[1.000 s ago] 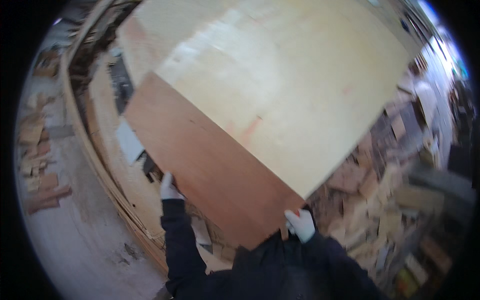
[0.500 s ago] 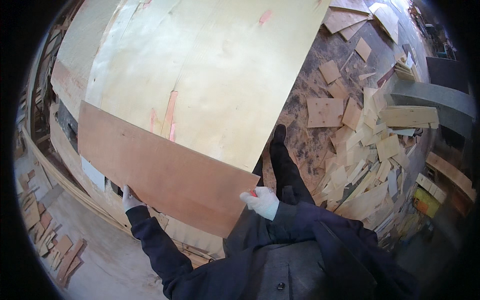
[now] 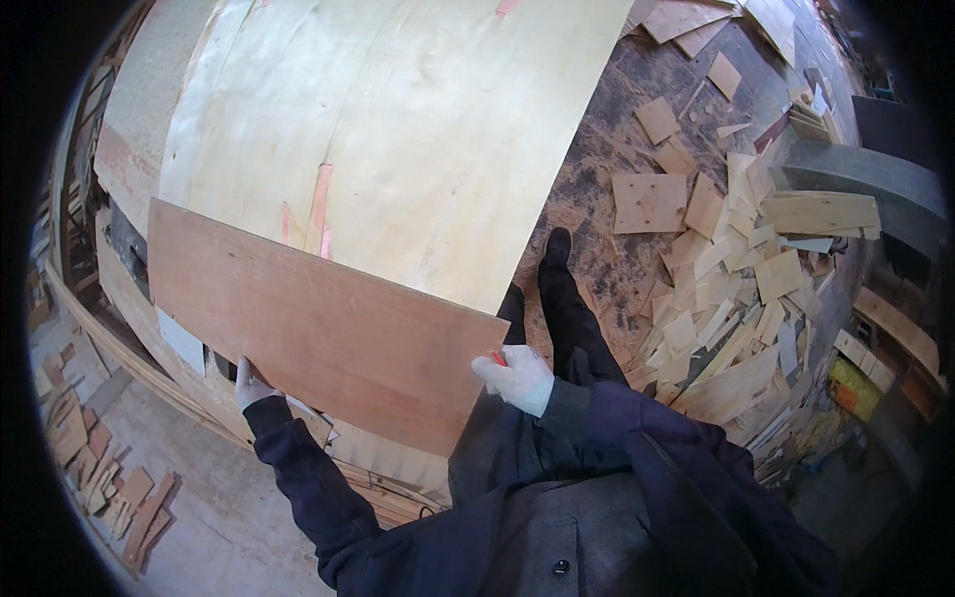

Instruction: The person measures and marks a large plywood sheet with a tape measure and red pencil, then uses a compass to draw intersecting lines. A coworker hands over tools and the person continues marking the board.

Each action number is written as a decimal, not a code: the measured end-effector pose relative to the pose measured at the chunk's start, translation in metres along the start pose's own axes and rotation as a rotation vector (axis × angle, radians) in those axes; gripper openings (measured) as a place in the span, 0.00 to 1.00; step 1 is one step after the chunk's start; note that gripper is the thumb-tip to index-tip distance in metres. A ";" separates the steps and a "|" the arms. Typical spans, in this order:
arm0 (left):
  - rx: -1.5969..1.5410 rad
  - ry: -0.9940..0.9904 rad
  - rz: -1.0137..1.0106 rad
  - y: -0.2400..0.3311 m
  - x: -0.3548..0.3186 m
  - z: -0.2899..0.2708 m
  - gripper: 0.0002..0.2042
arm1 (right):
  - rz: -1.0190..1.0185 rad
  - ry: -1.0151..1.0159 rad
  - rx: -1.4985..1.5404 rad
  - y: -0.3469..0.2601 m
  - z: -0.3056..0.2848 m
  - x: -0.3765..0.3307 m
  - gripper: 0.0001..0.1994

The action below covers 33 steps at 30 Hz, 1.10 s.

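A reddish-brown plywood board (image 3: 318, 323) lies slantwise across the near end of a large pale plywood sheet (image 3: 428, 149). My left hand (image 3: 253, 386), in a white glove, grips the board's near long edge, left of its middle, with some fingers hidden beneath. At the board's right end is my right hand (image 3: 517, 378), also gloved and closed around a small red object (image 3: 497, 358). Only a bit of that object shows, too little to tell its kind. Whether the right hand also touches the board's edge, I cannot tell.
Plywood offcuts (image 3: 731, 298) are heaped on the dusty floor to the right, beside a grey metal beam (image 3: 856, 169). More scraps (image 3: 124, 497) lie at the lower left. A long wooden rail (image 3: 119, 343) runs along the left side.
The view has shifted slightly, so the boards sit a little higher and further left in it. Both hands keep about the same places against the brown board.
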<state>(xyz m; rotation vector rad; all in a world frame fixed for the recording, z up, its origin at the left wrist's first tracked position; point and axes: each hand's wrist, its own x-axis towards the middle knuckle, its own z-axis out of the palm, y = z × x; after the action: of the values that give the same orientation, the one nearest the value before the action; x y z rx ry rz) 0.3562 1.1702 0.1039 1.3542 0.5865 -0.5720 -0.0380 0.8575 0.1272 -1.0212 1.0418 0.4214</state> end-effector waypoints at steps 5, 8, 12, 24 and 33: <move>0.010 -0.067 0.011 0.001 0.001 -0.003 0.23 | 0.069 -0.021 -0.034 -0.001 0.000 0.000 0.23; -0.030 -0.011 -0.004 0.001 0.003 -0.006 0.23 | 0.044 -0.022 -0.044 -0.001 -0.001 0.001 0.23; -0.003 -0.073 -0.020 0.002 0.007 -0.009 0.23 | 0.028 -0.025 -0.049 -0.003 -0.001 0.001 0.23; 0.020 -0.049 0.022 0.010 0.018 -0.016 0.23 | -0.072 -0.079 -0.403 -0.018 -0.003 0.008 0.30; 0.007 0.001 0.051 0.008 0.014 -0.008 0.24 | -0.051 -0.160 -0.476 -0.031 -0.011 0.010 0.32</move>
<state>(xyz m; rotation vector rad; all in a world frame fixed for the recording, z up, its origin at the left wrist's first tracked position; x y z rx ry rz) 0.3713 1.1790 0.0990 1.3729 0.5498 -0.5321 -0.0166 0.8308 0.1328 -1.4074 0.7838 0.7189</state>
